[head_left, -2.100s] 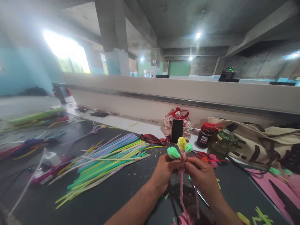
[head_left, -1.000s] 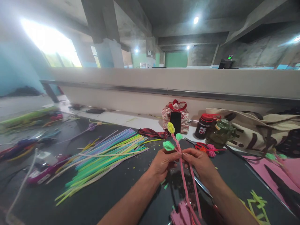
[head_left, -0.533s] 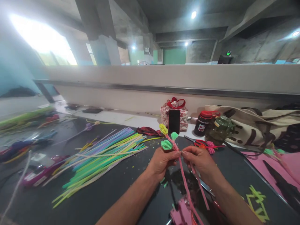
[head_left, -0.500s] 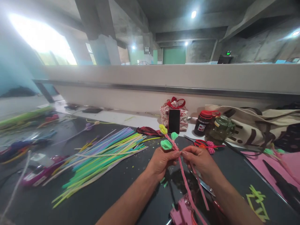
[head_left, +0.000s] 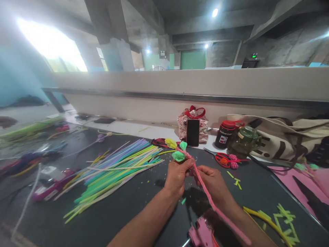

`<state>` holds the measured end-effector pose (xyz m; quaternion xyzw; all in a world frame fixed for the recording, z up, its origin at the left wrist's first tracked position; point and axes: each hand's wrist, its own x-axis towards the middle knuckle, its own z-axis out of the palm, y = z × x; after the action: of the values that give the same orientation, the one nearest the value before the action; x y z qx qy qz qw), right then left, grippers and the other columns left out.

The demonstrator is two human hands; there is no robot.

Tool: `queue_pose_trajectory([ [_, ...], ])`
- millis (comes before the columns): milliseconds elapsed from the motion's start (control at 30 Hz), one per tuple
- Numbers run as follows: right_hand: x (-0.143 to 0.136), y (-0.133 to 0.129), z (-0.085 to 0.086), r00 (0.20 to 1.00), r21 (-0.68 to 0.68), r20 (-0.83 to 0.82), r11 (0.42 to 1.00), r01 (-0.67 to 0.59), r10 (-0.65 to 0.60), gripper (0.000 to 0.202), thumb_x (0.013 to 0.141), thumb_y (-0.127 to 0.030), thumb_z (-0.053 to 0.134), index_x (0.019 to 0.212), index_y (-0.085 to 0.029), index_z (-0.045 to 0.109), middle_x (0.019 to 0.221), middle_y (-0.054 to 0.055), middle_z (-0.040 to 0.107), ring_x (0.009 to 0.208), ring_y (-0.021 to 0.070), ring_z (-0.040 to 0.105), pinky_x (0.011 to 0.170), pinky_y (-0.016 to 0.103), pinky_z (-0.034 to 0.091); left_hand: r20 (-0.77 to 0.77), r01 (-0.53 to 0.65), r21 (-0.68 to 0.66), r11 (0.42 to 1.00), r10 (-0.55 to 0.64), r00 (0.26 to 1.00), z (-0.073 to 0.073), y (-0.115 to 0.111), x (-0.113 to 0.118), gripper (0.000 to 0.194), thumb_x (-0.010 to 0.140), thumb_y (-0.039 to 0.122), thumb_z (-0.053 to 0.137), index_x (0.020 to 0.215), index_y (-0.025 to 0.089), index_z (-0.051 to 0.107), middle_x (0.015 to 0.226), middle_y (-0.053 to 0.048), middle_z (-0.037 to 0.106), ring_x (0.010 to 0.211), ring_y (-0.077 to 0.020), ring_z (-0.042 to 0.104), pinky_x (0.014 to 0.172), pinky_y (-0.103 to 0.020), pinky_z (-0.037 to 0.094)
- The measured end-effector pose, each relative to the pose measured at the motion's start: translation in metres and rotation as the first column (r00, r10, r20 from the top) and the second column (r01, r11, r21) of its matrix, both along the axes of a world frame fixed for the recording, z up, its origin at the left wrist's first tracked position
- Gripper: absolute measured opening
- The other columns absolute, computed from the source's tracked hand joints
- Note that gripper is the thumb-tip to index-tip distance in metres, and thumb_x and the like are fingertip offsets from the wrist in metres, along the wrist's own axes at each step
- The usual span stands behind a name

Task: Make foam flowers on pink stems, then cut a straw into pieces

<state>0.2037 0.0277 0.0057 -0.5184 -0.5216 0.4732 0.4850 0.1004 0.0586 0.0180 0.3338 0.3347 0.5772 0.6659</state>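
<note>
My left hand point(head_left: 177, 176) is closed, thumb on top, around the upper part of a pink pipe-cleaner stem point(head_left: 205, 190). At its far end sit a yellow bud point(head_left: 170, 143) and two mint-green leaf-like loops point(head_left: 178, 156), all made of fuzzy pipe cleaner. Close beside it, my right hand point(head_left: 212, 180) is curled behind the stem, its fingers pinched together near my left fingertips; those fingertips are partly hidden by the stem. From my hands the stem runs down over my right forearm to a free pink end.
Pastel pipe cleaners point(head_left: 120, 171) lie piled on the left. A pink tool point(head_left: 202, 233) lies near the front edge. Red-handled scissors point(head_left: 222, 159), a black bottle point(head_left: 224, 134), a green jug point(head_left: 244, 140) and a propped phone point(head_left: 193, 133) stand or lie behind. Yellow-green scraps point(head_left: 285, 219) are at right.
The flower end has tilted left, and the stem's lower end has swung right over my right forearm. My right hand has turned in behind the stem; the separate hanging pink strand no longer shows.
</note>
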Motion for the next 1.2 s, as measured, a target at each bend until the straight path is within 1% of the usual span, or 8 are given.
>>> queue_pose_trajectory([
  [233,0.001,-0.007,0.007,0.978,0.225,0.167,0.971,0.085,-0.125,0.026,0.070,-0.039,0.058,0.053,-0.019,0.056,0.053,-0.003,0.046,0.056,0.0124,0.042,0.054,0.023,0.032,-0.016,-0.076,-0.037,0.996,0.075,0.997,0.002,-0.006,0.005,0.020,0.052,0.021,0.072,0.061,0.012,0.057,0.053,0.005,0.052,0.047,-0.0043,0.043,0.045,-0.017,0.030],
  [400,0.007,-0.004,0.008,0.939,0.320,0.238,0.933,0.165,-0.247,0.025,0.078,-0.041,0.048,0.076,-0.021,0.063,0.070,0.001,0.061,0.071,0.0183,0.052,0.064,0.026,0.036,0.012,-0.059,-0.104,0.993,0.061,0.998,-0.002,-0.009,0.009,0.022,0.051,0.024,0.074,0.060,0.013,0.057,0.052,0.006,0.050,0.045,-0.0028,0.040,0.042,-0.016,0.026],
  [567,0.020,0.006,0.009,0.966,0.288,0.137,0.942,0.171,-0.218,0.021,0.073,-0.038,0.054,0.076,-0.019,0.064,0.072,0.001,0.062,0.068,0.0170,0.051,0.060,0.025,0.036,0.072,0.049,-0.177,0.983,-0.036,0.997,0.000,-0.012,0.008,0.028,0.050,0.026,0.074,0.072,0.014,0.061,0.064,0.002,0.058,0.052,-0.0048,0.048,0.044,-0.014,0.031],
  [733,0.053,0.006,0.031,0.980,0.185,0.145,0.977,0.107,-0.135,0.019,0.069,-0.034,0.058,0.067,-0.017,0.065,0.050,-0.004,0.049,0.047,0.0101,0.038,0.044,0.023,0.026,0.207,0.201,-0.234,0.951,-0.154,0.966,0.009,0.009,-0.021,0.044,0.062,0.052,0.060,0.080,0.012,0.062,0.077,-0.008,0.063,0.070,-0.0162,0.059,0.057,-0.025,0.045],
  [867,0.070,0.003,0.043,0.978,0.072,0.195,0.994,-0.088,0.072,0.013,0.065,-0.028,0.060,0.061,-0.016,0.066,0.049,-0.005,0.045,0.045,0.0075,0.033,0.042,0.022,0.021,-0.120,0.226,-0.110,0.968,-0.239,0.964,0.016,0.021,-0.037,0.034,0.063,0.038,0.065,0.087,0.015,0.064,0.090,-0.008,0.064,0.084,-0.0175,0.058,0.066,-0.025,0.044],
  [1000,0.068,0.004,0.039,0.943,-0.005,0.254,0.976,-0.219,0.213,0.012,0.064,-0.024,0.060,0.056,-0.016,0.063,0.046,-0.006,0.043,0.043,0.0070,0.031,0.041,0.022,0.020,-0.492,0.495,-0.058,0.867,-0.457,0.741,0.019,0.013,-0.026,0.024,0.058,0.030,0.069,0.074,0.012,0.067,0.068,-0.007,0.066,0.064,-0.0143,0.058,0.058,-0.023,0.040],
  [1100,0.062,0.004,0.035,0.934,0.017,0.256,0.965,-0.261,0.248,0.013,0.064,-0.024,0.060,0.056,-0.016,0.063,0.047,-0.005,0.044,0.045,0.0077,0.034,0.042,0.022,0.022,-0.558,0.612,-0.094,0.785,-0.551,0.621,0.017,0.007,-0.016,0.019,0.055,0.028,0.070,0.065,0.012,0.066,0.058,-0.005,0.062,0.052,-0.0115,0.054,0.052,-0.022,0.037],
  [1200,0.059,0.005,0.033,0.918,0.027,0.262,0.949,-0.315,0.297,0.013,0.065,-0.026,0.059,0.057,-0.016,0.063,0.049,-0.004,0.046,0.048,0.0091,0.037,0.044,0.022,0.025,-0.553,0.608,-0.111,0.786,-0.557,0.619,0.013,0.006,-0.015,0.015,0.053,0.025,0.070,0.061,0.013,0.064,0.055,-0.002,0.060,0.049,-0.0092,0.051,0.051,-0.020,0.036],
])
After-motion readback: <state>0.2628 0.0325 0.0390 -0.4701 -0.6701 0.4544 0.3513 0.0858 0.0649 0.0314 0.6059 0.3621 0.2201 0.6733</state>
